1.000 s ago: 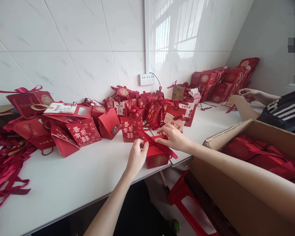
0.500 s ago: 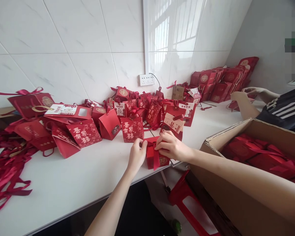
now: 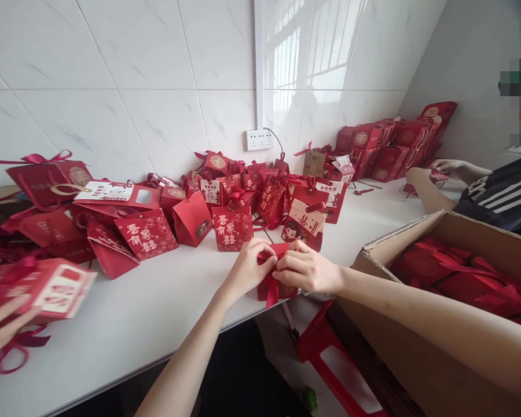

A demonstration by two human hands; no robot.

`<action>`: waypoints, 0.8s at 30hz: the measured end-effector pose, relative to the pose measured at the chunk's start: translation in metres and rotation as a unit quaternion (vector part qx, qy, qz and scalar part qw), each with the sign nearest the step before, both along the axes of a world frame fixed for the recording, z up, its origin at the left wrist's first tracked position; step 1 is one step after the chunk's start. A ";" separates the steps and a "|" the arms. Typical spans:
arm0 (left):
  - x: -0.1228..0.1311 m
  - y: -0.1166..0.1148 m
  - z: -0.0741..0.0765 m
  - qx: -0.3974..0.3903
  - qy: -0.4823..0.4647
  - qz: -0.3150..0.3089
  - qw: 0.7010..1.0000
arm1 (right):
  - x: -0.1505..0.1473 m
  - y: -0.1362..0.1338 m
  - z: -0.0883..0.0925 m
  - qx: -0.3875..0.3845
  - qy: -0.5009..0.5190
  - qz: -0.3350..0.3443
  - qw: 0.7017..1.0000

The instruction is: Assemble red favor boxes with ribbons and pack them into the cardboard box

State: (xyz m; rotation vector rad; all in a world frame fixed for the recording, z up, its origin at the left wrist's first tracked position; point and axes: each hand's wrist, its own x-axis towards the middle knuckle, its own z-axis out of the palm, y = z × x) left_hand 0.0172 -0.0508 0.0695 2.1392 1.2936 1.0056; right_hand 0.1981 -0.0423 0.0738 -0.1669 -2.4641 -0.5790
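At the front edge of the white table stands a small red gift box (image 3: 287, 291) with a red ribbon (image 3: 271, 296) hanging down its front. My left hand (image 3: 252, 267) pinches the ribbon at the top of the box, its fingers closed. Right beside it, my right hand (image 3: 307, 267) is closed on the ribbon too, fingers curled; the knot between both hands is hidden. Just behind my hands are a cream-and-red gift box (image 3: 303, 221) with a cartoon figure and a red box with white lettering (image 3: 233, 229).
An open carton (image 3: 364, 277) of ribboned boxes stands at the right. Several gift boxes (image 3: 147, 233) line the wall. At the left edge another person's hand (image 3: 4, 327) holds a blurred red box (image 3: 56, 289). A co-worker's hands (image 3: 429, 176) are at the far right. Below is a red stool (image 3: 316, 341).
My left hand has moved right and inward over the box top, closer to my right hand. Another person's hand with a red box has come in at the left edge.
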 end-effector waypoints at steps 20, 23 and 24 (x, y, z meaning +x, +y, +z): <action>0.005 0.003 -0.007 -0.011 -0.029 0.026 0.999 | 0.014 0.008 0.023 -0.303 0.025 -0.111 0.946; 0.005 0.002 -0.007 -0.020 -0.033 0.029 0.999 | 0.022 0.011 0.037 -0.542 -0.041 -0.269 0.795; 0.005 0.002 -0.006 -0.019 -0.032 0.028 0.999 | 0.023 0.012 0.039 -0.608 -0.079 -0.278 0.740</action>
